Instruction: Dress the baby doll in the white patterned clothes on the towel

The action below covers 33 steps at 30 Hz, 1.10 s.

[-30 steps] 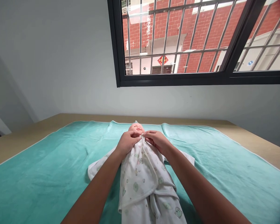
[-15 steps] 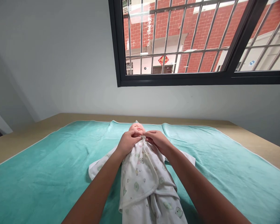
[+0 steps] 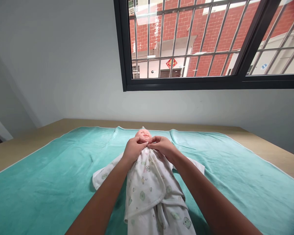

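A baby doll (image 3: 143,133) lies on its back on a teal blanket (image 3: 58,182), its head at the far end. It wears a white printed baby top (image 3: 147,182) with an overlapping front flap and matching trousers (image 3: 178,215). Just below the doll's chin, my left hand (image 3: 134,148) pinches the neckline of the top. My right hand (image 3: 163,146) pinches the same neckline from the other side, its fingertips meeting the left ones. The fastening between the fingertips is hidden. Both sleeves spread outward beneath my forearms.
The blanket covers most of a wooden table (image 3: 264,143), whose bare edges show at the sides and back. Behind it rises a grey wall (image 3: 75,65) with a dark-framed, barred window (image 3: 181,83).
My right hand has shifted slightly left, bringing its fingertips against those of my left hand at the neckline. The top has moved very slightly left with them.
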Motion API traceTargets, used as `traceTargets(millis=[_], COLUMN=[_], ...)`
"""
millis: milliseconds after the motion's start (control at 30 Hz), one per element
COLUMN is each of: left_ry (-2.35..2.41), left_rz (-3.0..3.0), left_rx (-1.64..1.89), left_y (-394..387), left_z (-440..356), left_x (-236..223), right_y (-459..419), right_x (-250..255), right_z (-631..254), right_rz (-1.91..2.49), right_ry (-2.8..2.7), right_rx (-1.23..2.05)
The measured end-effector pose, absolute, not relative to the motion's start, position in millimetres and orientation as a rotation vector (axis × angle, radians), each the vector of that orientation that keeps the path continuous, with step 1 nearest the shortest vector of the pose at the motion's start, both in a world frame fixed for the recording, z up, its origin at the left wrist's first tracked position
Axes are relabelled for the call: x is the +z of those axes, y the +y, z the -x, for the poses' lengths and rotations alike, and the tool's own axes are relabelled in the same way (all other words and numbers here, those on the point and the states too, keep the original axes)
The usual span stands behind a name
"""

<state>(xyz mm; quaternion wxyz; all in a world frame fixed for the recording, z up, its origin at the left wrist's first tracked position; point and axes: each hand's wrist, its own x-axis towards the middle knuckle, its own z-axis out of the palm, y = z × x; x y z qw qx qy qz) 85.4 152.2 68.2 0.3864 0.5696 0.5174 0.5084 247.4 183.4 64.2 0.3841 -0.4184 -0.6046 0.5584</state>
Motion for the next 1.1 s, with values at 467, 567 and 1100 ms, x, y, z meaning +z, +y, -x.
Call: traceTargets(millis=[467,567,1100], left_ry=[1.49,1.502,1.468], left_rz=[-1.316,-1.269,-1.17], left_rx=[1.28,1.296,1.311], left_y=[148,149,147], left_z=[-94,-95,-95], left_x=[76,74,77], right_y=[173,174,182], right_x=[91,88,63], right_z=[-245,-245,-243], right_rz=[1.201,1.156,1.079], right_ry=[-1.764,-1.699,-1.56], right_rx=[1.084,1.179,1.247])
